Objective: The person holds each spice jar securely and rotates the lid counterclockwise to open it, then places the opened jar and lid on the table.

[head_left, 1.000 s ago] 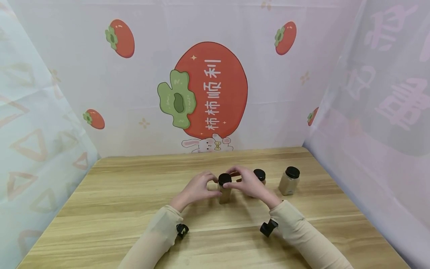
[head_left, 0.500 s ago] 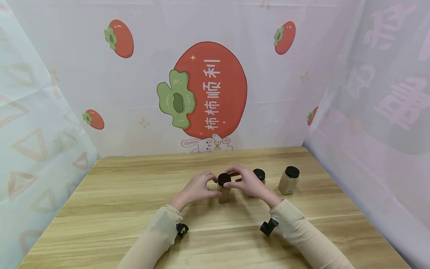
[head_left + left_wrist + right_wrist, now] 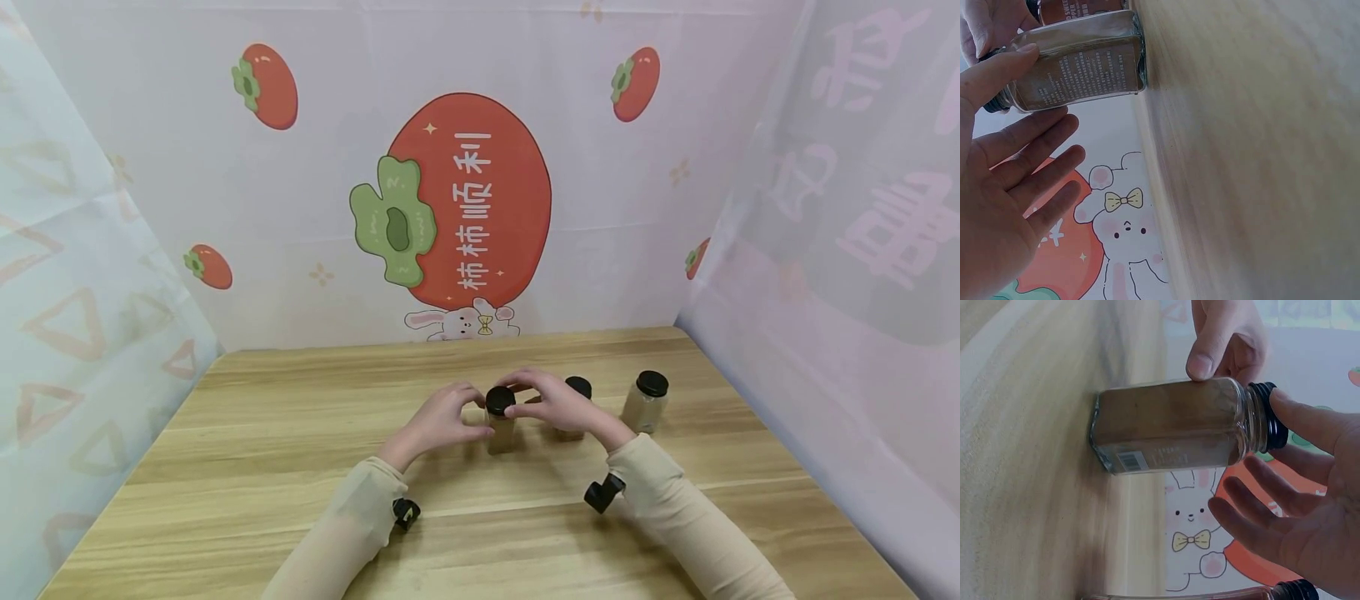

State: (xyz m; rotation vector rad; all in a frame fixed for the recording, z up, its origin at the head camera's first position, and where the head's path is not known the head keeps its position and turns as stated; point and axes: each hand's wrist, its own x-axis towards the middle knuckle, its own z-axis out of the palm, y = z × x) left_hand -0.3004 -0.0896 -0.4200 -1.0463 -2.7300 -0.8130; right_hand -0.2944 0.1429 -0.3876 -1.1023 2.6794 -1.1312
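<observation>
A square glass spice jar (image 3: 501, 433) of brown powder stands upright on the wooden table, between both hands. Thumb and index finger of my left hand (image 3: 442, 418) pinch its body, while the other fingers extend freely in the left wrist view. My right hand (image 3: 553, 403) holds the black lid (image 3: 500, 400) between thumb and index finger. In the right wrist view the lid (image 3: 1277, 419) sits on the jar's neck, with glass threads showing below it. The remaining right fingers are spread, off the glass. Printed text covers one side of the jar (image 3: 1079, 72) in the left wrist view.
Just right of the hands stands a second black-lidded jar (image 3: 577, 390), partly covered by the right hand. A third jar (image 3: 647, 404), with pale brown contents, is farther right. A printed cloth (image 3: 300, 192) hangs behind the table (image 3: 300, 467).
My right wrist has shifted slightly right and turned, its fingers moving on the lid, so more of the second jar's lower part shows. The left hand and the held jar stay put.
</observation>
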